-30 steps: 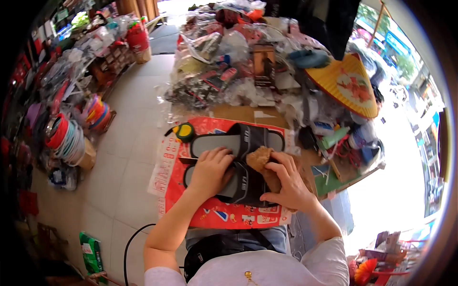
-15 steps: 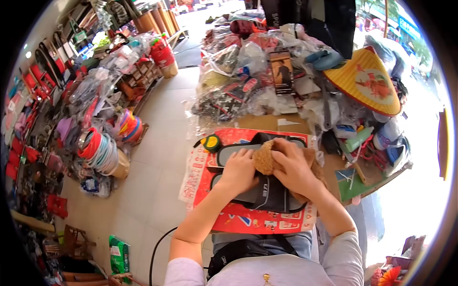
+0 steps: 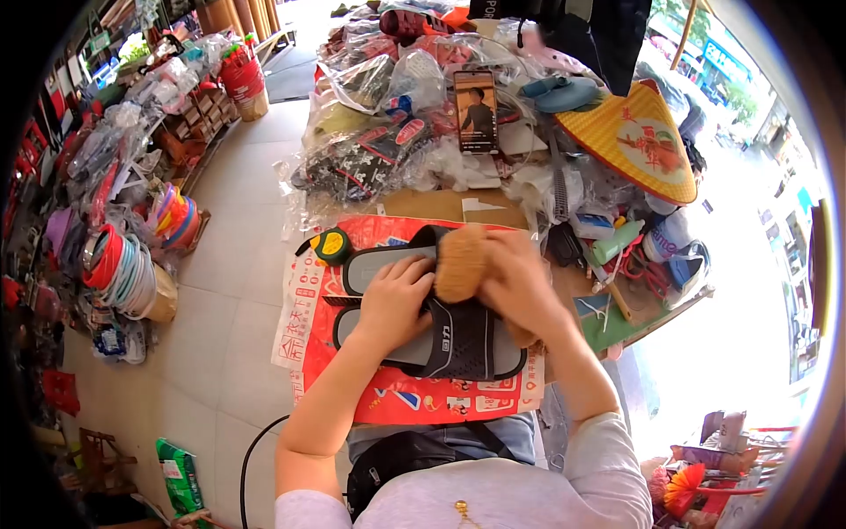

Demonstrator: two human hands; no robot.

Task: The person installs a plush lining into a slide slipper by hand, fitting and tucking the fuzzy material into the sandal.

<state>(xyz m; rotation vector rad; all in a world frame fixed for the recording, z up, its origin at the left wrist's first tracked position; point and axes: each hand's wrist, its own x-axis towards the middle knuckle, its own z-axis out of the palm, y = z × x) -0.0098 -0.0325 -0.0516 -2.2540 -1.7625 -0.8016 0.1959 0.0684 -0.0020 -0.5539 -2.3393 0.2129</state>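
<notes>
Two black slide sandals with grey insoles lie side by side on a red printed sheet (image 3: 388,406). My left hand (image 3: 395,304) rests flat across the insoles of the upper sandal (image 3: 370,264) and the lower sandal (image 3: 463,339), fingers spread a little. A tan fuzzy cloth (image 3: 462,264) is bunched in my right hand (image 3: 515,280) over the upper sandal's strap. My right fingers are slightly blurred and partly hidden by the cloth. A yellow and black tape measure (image 3: 331,247) sits at the sheet's upper left corner.
Beyond the sheet, plastic-wrapped goods (image 3: 370,159) are heaped with a lit phone (image 3: 476,113) on them. A yellow conical hat (image 3: 639,145) and scissors (image 3: 648,273) lie at the right. Buckets (image 3: 115,264) stand left on the tiled floor.
The tan cloth and my right hand have shifted over the sandal straps. My left hand stays on the insoles. The phone screen now looks lit, and the camera view has swung about.
</notes>
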